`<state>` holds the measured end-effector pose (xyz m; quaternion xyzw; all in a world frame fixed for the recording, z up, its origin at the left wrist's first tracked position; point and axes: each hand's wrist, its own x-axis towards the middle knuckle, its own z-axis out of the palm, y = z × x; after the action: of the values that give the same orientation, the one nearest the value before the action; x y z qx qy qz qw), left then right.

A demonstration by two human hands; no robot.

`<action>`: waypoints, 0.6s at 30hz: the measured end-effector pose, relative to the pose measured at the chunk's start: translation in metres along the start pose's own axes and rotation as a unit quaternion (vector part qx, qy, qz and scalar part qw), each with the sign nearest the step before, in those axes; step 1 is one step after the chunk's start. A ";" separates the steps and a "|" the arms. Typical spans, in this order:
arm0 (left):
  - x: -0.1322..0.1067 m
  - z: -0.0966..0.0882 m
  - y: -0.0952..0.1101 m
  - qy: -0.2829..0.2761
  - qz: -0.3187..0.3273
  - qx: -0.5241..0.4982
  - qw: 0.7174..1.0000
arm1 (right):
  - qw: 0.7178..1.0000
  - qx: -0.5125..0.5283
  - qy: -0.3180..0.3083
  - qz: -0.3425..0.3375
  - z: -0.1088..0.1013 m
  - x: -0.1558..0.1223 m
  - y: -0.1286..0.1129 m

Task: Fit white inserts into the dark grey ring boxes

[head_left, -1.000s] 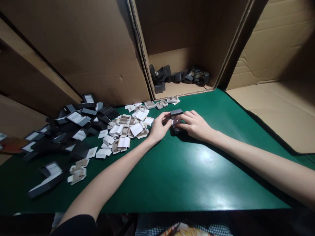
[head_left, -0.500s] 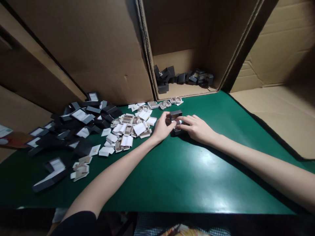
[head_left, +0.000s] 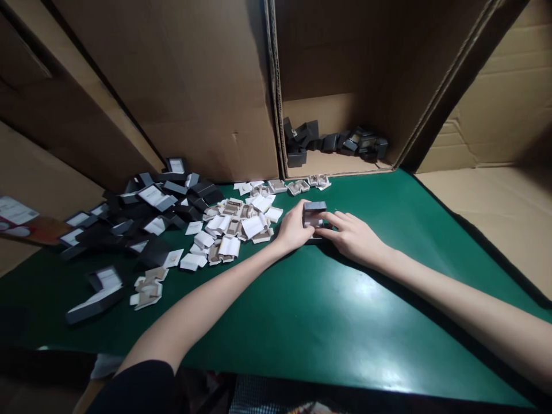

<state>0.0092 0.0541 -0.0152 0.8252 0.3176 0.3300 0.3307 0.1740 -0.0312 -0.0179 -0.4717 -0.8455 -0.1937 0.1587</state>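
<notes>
A small black box stands on the green table, its lid raised and a pale inside showing. My left hand grips it from the left side, thumb at the front. From the right, my right hand has its fingers closed at the box's opening, partly inside it. Whatever those fingertips pinch or press is mostly hidden. To the left of my hands lies a loose pile of folded white card inserts, some with grey-brown undersides.
Many open black boxes are heaped at the left, with one separate open box nearer me. Behind stands a cardboard carton on its side with closed black boxes inside. Cardboard lies at the right.
My view has turned slightly, so everything sits a little further right. The white piece seen between my fingers at the box is now mostly within it, and my right fingers reach further in.
</notes>
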 end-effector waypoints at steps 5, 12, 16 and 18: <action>0.002 -0.003 0.000 -0.024 0.003 -0.030 0.999 | 1.000 0.019 0.009 0.009 0.002 -0.001 0.002; 0.027 -0.086 0.025 -0.070 -0.004 0.223 0.972 | 0.998 0.066 0.013 0.021 0.001 -0.002 0.004; 0.029 -0.134 0.029 -0.091 -0.169 0.418 0.888 | 0.997 0.066 0.018 0.019 -0.002 -0.002 0.002; 0.027 -0.143 0.024 -0.152 -0.231 0.474 0.836 | 0.997 0.065 0.039 0.011 -0.003 -0.002 0.002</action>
<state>-0.0754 0.1083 0.0931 0.8231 0.5627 -0.0764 0.0094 0.1766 -0.0334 -0.0161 -0.4615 -0.8444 -0.1546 0.2240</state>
